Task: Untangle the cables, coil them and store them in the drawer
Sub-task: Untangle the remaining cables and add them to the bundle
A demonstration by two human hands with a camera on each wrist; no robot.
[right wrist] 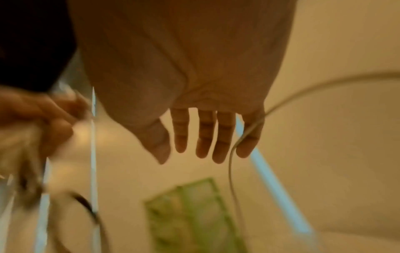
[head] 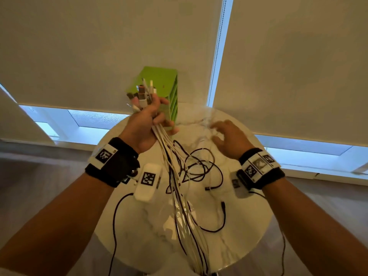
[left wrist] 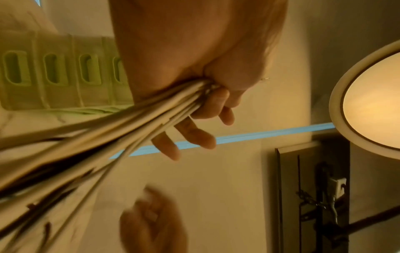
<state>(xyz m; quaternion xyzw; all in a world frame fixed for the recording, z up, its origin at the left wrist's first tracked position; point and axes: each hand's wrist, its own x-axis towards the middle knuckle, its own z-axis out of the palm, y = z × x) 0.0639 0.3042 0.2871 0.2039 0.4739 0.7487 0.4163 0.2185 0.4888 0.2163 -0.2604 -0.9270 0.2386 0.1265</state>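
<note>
Right hand (head: 231, 138) blurred in the head view; cables (head: 191, 226) cut off at the bottom edge; drawer unit (head: 159, 84) partly hidden behind plugs.

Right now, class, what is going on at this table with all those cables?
A person's left hand grips a bunch of white and black cables near their plug ends, held up over a round marble table. The loose lengths trail down across the tabletop, still tangled. The right hand hovers beside them with fingers spread; one thin cable crosses its little finger. A green drawer unit stands at the back of the table. Nothing is coiled yet.
</note>
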